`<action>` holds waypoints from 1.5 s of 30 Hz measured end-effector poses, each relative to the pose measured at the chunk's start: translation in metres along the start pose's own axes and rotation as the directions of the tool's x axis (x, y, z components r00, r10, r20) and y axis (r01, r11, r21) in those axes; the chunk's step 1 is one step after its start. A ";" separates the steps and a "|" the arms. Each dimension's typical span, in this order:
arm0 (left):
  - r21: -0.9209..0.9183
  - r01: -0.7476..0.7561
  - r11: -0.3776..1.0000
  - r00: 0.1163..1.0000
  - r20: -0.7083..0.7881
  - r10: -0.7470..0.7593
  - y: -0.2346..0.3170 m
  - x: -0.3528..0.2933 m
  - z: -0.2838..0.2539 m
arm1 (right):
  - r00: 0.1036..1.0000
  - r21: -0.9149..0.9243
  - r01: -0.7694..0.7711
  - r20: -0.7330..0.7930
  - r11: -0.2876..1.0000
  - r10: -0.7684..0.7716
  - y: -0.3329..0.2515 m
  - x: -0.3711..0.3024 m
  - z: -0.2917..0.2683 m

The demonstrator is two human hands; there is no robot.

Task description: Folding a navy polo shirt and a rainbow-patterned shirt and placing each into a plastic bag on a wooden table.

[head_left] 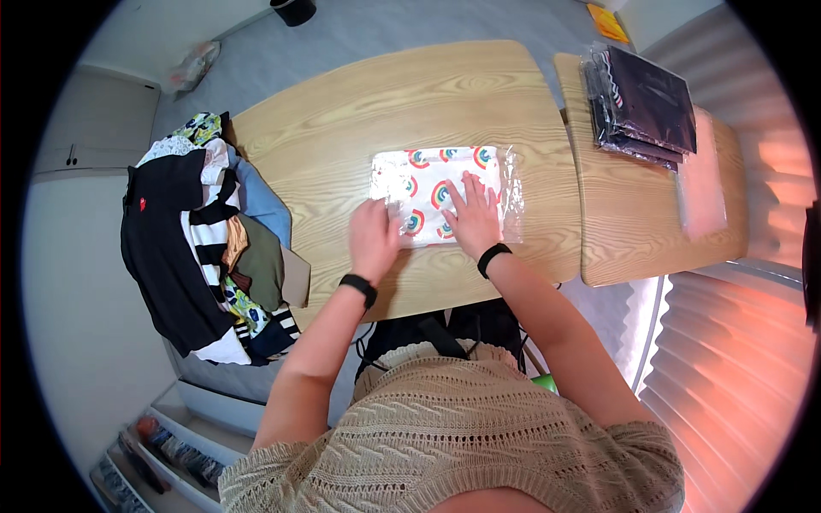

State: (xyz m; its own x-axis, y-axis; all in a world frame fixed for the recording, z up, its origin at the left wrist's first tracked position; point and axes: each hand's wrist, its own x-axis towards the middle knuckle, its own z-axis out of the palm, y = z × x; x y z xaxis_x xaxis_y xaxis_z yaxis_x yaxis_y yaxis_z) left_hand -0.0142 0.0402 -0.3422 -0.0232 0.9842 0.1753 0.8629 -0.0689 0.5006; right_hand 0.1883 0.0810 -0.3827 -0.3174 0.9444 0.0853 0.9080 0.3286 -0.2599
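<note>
A folded white garment with rainbow prints lies inside a clear plastic bag in the middle of a wooden table. My right hand lies flat on the bag, fingers spread, pressing it down. My left hand rests at the bag's near-left corner with its fingers curled on the plastic edge. Both wrists wear black bands.
A heap of mixed clothes, black, striped and green, covers the table's left end. On a second wooden table to the right sits a stack of bagged dark garments, with an empty clear bag next to it. Shelves stand at lower left.
</note>
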 end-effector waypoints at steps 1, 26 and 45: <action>-0.033 -0.091 0.995 0.986 0.134 0.095 0.004 0.009 0.003 | 1.000 0.002 0.004 -0.025 1.000 -0.004 -0.003 0.001 0.001; 0.273 -0.349 0.896 0.913 0.317 0.259 -0.006 0.044 0.054 | 0.988 -0.040 -0.080 0.131 0.996 0.084 0.000 0.008 0.009; 0.259 -0.361 0.896 0.911 0.303 0.280 0.000 0.060 0.054 | 0.979 -0.091 -0.193 0.055 0.977 0.199 0.025 0.016 -0.004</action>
State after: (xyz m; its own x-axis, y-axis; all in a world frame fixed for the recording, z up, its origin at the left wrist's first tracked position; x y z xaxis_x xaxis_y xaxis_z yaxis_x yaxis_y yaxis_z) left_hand 0.0119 0.1077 -0.3770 0.3731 0.9268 0.0433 0.9121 -0.3749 0.1659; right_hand 0.2065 0.1042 -0.3839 -0.1453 0.9892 -0.0209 0.9732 0.1391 -0.1830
